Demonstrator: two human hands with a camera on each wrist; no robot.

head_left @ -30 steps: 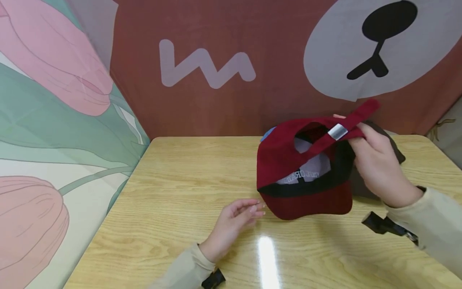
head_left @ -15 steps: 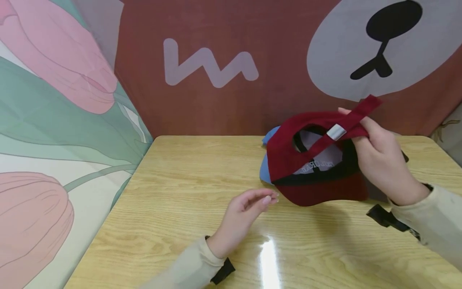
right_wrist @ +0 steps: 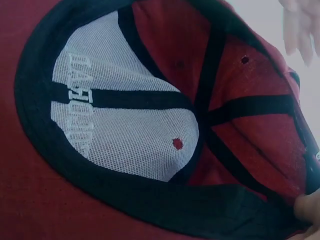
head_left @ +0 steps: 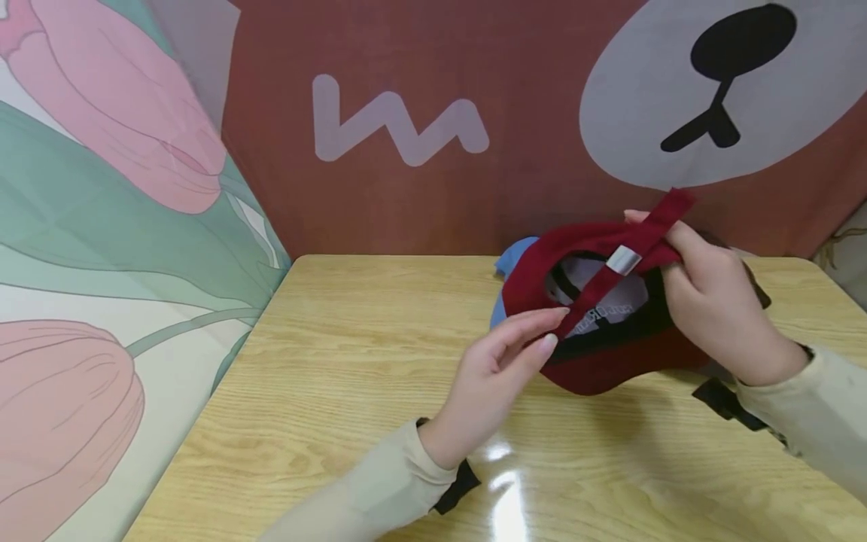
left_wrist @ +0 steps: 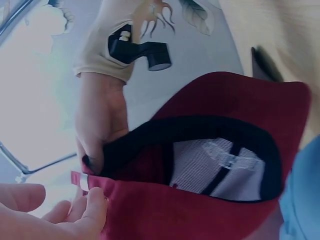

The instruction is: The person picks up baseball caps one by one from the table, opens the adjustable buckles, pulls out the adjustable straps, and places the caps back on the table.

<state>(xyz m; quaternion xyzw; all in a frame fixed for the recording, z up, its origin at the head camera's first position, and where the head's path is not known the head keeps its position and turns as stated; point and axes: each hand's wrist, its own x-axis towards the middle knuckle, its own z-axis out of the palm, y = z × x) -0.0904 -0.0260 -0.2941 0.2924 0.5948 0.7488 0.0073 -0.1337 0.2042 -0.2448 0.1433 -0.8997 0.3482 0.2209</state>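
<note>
A dark red baseball cap point(head_left: 589, 233) is tilted with its inside facing me, showing a dark sweatband and a pale mesh panel point(right_wrist: 125, 135). My right hand point(head_left: 718, 293) grips the cap's edge at the right end of its back strap point(head_left: 596, 290). The strap's loose end sticks up past a silver buckle point(head_left: 624, 260). My left hand point(head_left: 491, 373) has its thumb and fingers around the left end of the strap, at the cap's edge. In the left wrist view, the left fingertips point(left_wrist: 96, 202) meet the red edge near the buckle.
Behind the red cap, parts of a blue cap-like item point(head_left: 516, 256) and a dark brown one point(head_left: 757, 286) show on the wooden table point(head_left: 352, 339). A brown printed backdrop point(head_left: 406, 203) stands along the table's far edge. A floral panel point(head_left: 68, 271) is at left.
My left hand has moved up and right from beside the cap to its strap. The red cap has shifted slightly right and tilted, uncovering more of the blue item, while my right hand keeps its grip.
</note>
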